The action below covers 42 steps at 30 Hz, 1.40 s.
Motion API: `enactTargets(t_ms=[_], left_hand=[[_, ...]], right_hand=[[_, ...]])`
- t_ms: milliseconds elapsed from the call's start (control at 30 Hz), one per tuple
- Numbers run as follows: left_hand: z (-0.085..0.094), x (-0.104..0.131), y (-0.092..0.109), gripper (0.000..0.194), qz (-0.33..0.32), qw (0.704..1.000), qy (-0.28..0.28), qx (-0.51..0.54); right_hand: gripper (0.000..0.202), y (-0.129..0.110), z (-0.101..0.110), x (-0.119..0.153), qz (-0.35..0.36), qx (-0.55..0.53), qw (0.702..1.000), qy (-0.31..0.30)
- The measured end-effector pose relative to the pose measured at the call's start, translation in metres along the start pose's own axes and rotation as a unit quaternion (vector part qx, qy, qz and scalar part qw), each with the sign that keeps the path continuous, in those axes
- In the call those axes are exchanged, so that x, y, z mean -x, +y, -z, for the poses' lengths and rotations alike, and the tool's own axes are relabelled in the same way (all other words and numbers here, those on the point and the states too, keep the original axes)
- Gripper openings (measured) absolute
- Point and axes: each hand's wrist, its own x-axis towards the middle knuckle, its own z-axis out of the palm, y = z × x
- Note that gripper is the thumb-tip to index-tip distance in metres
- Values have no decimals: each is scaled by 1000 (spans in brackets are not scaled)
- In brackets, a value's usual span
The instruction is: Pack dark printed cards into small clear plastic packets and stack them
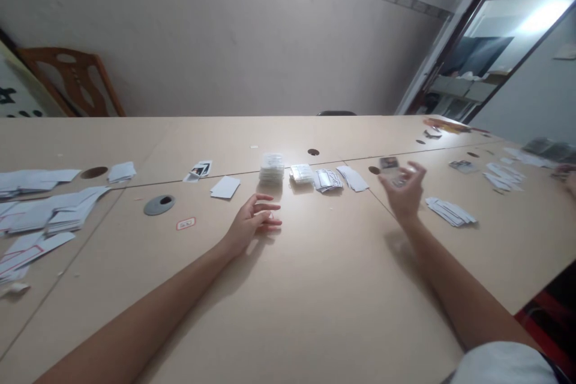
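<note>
My left hand (255,221) hovers low over the table with its fingers apart and nothing in them. Just beyond it stand a stack of clear plastic cases (272,169) and a lower stack of clear packets (301,174). My right hand (405,189) is raised to the right, its fingers closed on a small picture card (389,162). Motion blurs the card, and part of it is hidden by the fingers. Between the hands lie a pile of printed white slips (327,180) and a pile of plain white slips (353,179).
White paper sheets (54,216) cover the left end of the table (315,300). White cards (225,187), photo cards (198,171) and a grey cable-hole cover (159,204) lie nearer the middle. At right are a slip pile (450,212) and another person's hand (570,180).
</note>
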Motion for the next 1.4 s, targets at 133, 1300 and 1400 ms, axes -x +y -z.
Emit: enactTargets(t_ms=[133,1300,1400], left_hand=[[0,-1,0,34,5,1000,-3,-11],[2,-3,-3,29,7,999,-18,-26],[2,-3,-3,29,5,1000,-17,-25]], right_hand=[[73,38,25,-42,-114,168,978,51],[76,64,13,-31,-181,221,955,-80],[77,60,14,-31,-172,215,959,-63]])
